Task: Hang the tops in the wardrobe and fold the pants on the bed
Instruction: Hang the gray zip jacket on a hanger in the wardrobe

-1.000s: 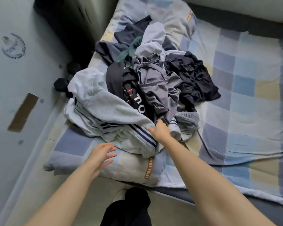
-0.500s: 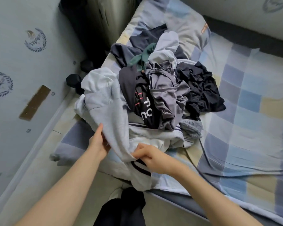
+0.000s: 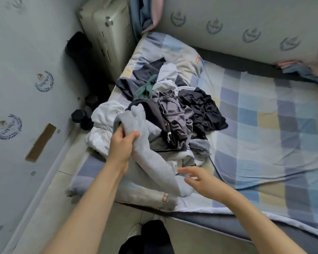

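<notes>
A light grey garment [image 3: 145, 154] is bunched up at the near left corner of the bed [image 3: 264, 143], drawn out of the front of the clothes pile [image 3: 165, 114]. The left hand [image 3: 122, 143] grips its upper part, fingers curled round a fold of the cloth, and one end of the fabric stands up above the fist. The lower part of the garment trails down and toward the near edge of the bed, ending in a rounded fold just beside the right hand [image 3: 200, 180]. That hand hangs with fingers spread and loose, holding nothing, its fingertips near the cloth; whether they touch it cannot be told. The two hands are apart, the left further up the bed than the right.

Behind the held garment the pile lies along the left side of the bed. A white top [image 3: 103, 125] spills over the left edge, a dark grey shiny piece [image 3: 174, 118] sits in the middle, and a crumpled black garment [image 3: 204, 110] lies on the right side of the heap. A green scrap [image 3: 147, 88] and pale grey cloth lie toward the far end.

The bed is covered by a checked sheet of blue, yellow and white squares. A pale suitcase [image 3: 106, 33] stands upright at the far left corner, and black dumbbells [image 3: 81, 116] lie on the floor beside the left edge.
</notes>
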`<action>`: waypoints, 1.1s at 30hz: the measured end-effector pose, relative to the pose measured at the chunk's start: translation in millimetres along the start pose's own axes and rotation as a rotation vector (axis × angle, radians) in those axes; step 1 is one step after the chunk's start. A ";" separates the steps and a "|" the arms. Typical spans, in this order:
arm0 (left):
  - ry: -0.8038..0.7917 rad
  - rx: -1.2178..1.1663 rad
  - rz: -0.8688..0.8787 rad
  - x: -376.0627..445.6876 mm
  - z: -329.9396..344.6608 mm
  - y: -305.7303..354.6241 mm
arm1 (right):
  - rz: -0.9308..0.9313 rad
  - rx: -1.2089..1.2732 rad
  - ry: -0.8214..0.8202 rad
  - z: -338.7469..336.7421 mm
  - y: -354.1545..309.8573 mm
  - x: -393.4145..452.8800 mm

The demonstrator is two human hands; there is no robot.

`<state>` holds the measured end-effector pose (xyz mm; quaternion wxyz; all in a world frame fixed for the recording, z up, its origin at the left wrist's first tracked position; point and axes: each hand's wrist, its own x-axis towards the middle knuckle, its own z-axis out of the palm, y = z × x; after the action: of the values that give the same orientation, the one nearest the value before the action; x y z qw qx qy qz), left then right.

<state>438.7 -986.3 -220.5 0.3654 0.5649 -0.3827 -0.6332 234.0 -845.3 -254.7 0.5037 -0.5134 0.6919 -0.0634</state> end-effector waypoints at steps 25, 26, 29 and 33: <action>-0.244 0.404 0.539 -63.6 -24.4 62.8 | -0.771 0.513 0.953 -105.8 -271.5 -108.3; -0.194 0.463 0.511 -64.0 -23.2 66.7 | -0.809 0.518 0.957 -114.0 -282.8 -119.1; -0.056 0.593 0.480 -56.2 -35.5 77.9 | -0.857 0.508 0.996 -132.6 -298.4 -147.8; -0.123 0.594 0.471 -49.5 -64.5 100.7 | -0.815 0.617 1.083 -143.7 -284.7 -172.0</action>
<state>510.6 -991.0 -112.9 0.2975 0.5038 -0.6899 -0.4263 302.6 -906.2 95.9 0.1499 -0.4615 0.5489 -0.6806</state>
